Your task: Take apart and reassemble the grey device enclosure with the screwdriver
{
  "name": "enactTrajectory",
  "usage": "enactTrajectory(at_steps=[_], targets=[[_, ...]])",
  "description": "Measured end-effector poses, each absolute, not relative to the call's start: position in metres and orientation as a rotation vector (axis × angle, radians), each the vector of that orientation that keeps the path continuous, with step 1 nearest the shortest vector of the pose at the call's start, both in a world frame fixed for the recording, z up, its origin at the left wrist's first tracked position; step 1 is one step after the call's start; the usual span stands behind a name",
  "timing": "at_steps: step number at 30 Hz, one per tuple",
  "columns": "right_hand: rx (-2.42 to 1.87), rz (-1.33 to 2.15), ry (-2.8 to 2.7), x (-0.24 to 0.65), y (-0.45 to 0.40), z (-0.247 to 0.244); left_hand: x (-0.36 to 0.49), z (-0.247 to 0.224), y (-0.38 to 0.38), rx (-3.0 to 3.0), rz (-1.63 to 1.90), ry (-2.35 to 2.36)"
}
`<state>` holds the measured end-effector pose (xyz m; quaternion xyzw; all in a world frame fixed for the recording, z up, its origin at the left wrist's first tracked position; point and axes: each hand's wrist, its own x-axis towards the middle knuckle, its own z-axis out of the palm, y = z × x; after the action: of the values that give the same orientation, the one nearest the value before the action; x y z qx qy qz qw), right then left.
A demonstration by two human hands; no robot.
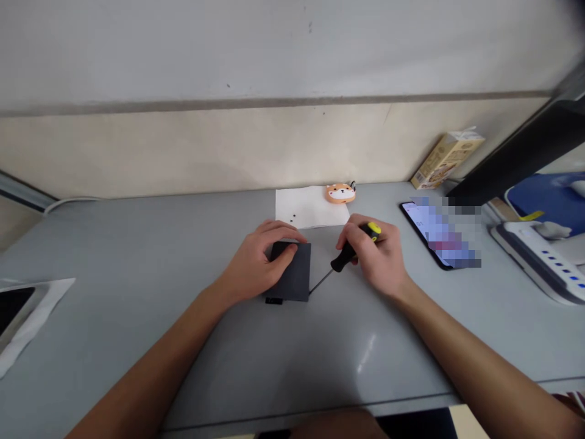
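A flat, dark grey rectangular case (298, 277) lies on the grey table (183, 244) in front of me. My left hand (262, 259) grips its left side, thumb across the top face and fingers curled over the far edge. A small black piece (273, 300) sticks out from under the near left edge. In my right hand (377, 256), fingers wrapped round the handle, is a black and yellow screwdriver (343, 257). It slants down to the left, its tip at the case's near right corner; whether a screw is there is too small to tell.
Behind the case lies a white paper (297, 204) with a few tiny dark bits, likely screws, and an orange animal-faced case (340, 193). On the right are a phone (434, 235), a tan carton (448, 158) and a power strip (539, 259). A dark-screened device (13, 311) is far left.
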<state>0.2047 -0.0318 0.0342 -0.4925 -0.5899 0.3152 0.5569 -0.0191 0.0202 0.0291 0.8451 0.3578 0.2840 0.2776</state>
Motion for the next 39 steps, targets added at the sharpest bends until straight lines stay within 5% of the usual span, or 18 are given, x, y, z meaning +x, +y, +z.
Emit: enactTrajectory(at_steps=[20, 30, 39], targets=[[-1.174, 0.667, -1.018, 0.224, -0.015, 0.037, -0.011, 0.037, 0.004, 2.525, 0.563, 0.732], [-1.206, 0.712, -0.675, 0.237, 0.002, 0.019, -0.02, 0.031, 0.078, 2.334, 0.726, 1.288], [-1.274, 0.66, -0.702, 0.241, 0.002, 0.023, -0.023, 0.007, 0.106, 2.487, 0.602, 1.172]])
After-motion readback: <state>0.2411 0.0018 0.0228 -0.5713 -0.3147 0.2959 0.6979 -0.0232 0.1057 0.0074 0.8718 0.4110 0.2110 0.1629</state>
